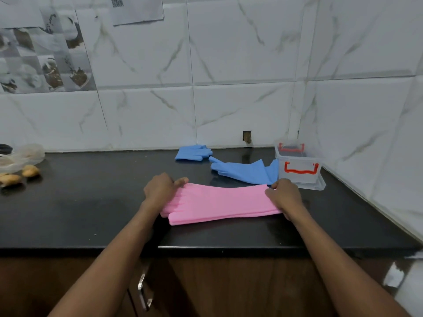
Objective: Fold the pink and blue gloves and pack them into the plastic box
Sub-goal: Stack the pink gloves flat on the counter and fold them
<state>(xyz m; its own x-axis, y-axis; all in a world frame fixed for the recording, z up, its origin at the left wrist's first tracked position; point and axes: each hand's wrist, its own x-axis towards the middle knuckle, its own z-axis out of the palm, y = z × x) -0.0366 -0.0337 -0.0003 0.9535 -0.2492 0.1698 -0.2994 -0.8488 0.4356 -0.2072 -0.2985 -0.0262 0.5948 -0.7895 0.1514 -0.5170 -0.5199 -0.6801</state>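
A pink glove (pixel 219 203) lies stretched flat across the black counter (pixel 80 213), fingers pointing left. My left hand (pixel 160 188) grips its finger end and my right hand (pixel 283 194) grips its cuff end. Behind it a long blue glove (pixel 245 171) lies flat, its cuff touching the clear plastic box (pixel 298 164) with red handles at the right. A second blue glove (pixel 193 152), folded short, rests near the wall.
At the counter's far left lie a crumpled clear plastic bag (pixel 27 154) and some brown pieces of food (pixel 18 176). Tiled walls close the back and right side. Below the counter's front edge is a wooden cabinet with a metal handle (pixel 143 291).
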